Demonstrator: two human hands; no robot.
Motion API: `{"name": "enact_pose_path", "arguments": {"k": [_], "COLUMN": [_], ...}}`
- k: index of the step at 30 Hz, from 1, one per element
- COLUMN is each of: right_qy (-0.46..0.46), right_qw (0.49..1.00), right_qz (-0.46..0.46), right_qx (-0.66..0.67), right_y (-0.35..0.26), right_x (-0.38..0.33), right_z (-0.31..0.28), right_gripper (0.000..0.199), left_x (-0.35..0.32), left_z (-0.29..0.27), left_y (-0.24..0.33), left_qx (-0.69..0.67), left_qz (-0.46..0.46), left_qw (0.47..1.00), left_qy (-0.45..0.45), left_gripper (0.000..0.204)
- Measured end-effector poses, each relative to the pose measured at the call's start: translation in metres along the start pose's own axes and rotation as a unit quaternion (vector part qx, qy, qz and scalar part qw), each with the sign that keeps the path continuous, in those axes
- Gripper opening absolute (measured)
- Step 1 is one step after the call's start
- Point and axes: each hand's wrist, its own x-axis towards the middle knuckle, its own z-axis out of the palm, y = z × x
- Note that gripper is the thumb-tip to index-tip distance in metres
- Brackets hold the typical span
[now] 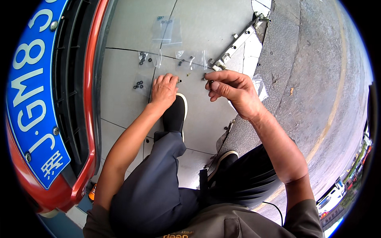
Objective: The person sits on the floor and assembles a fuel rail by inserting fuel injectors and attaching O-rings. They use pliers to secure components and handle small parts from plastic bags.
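Note:
My left hand [163,91] is low over the tiles, its fingers bent down and close together. A small metal part with a black end [179,81] sticks out beside its fingertips; the fingers hide most of it. My right hand [236,90] is closed in a pinch, with a small dark part [210,82] between thumb and fingers. Its exact kind cannot be made out. Between the hands, a tiny brass-coloured piece [188,74] lies on the floor. Black rubber rings [139,85] lie on a clear plastic bag left of my left hand.
Ahead on the right lies a metal rail [234,45] with several fittings. More clear bags [166,33] with small rings are spread on the tiles [131,29]. A red car bumper [94,51] stands at the left. Rough pavement [301,79] borders the tiles at right.

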Motion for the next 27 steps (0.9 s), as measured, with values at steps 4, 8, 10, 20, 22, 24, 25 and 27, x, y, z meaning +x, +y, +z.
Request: {"name": "enact_pose_path", "arguments": {"k": [4, 8, 10, 20, 22, 24, 25, 27], "right_qy": [-0.018, -0.024, -0.026, -0.004, 0.006, 0.013, 0.014, 0.012], "right_qw": [1.000, 1.000, 1.000, 0.998, 0.997, 0.996, 0.996, 0.995], "right_qz": [-0.003, -0.007, -0.012, -0.047, -0.060, -0.078, -0.079, -0.083], "right_qx": [-0.025, -0.012, -0.006, -0.050, -0.048, -0.043, -0.049, -0.062], "right_y": [0.005, 0.006, 0.004, 0.001, -0.002, -0.002, -0.003, -0.005], "right_x": [0.003, 0.006, 0.006, 0.001, 0.000, -0.001, -0.002, -0.003], "right_z": [-0.003, -0.009, -0.005, 0.019, 0.022, 0.022, 0.023, 0.025], "right_gripper": [0.016, 0.017, 0.018, 0.019, 0.020, 0.019, 0.019, 0.019], "left_x": [0.009, 0.006, -0.001, -0.016, -0.017, -0.017, -0.017, -0.017], "left_z": [0.005, -0.020, -0.046, -0.105, -0.106, -0.106, -0.106, -0.109], "left_y": [-0.013, 0.008, 0.030, 0.072, 0.073, 0.076, 0.078, 0.080], "left_qx": [-0.071, -0.383, -0.478, -0.500, -0.498, -0.488, -0.483, -0.478], "left_qz": [-0.008, -0.025, -0.006, 0.055, 0.055, 0.053, 0.052, 0.048], "left_qw": [0.997, 0.923, 0.878, 0.859, 0.860, 0.866, 0.869, 0.872], "left_qy": [0.017, 0.033, 0.027, 0.091, 0.098, 0.095, 0.094, 0.090], "left_gripper": [0.031, 0.024, 0.022, 0.022, 0.022, 0.022, 0.022, 0.022]}}
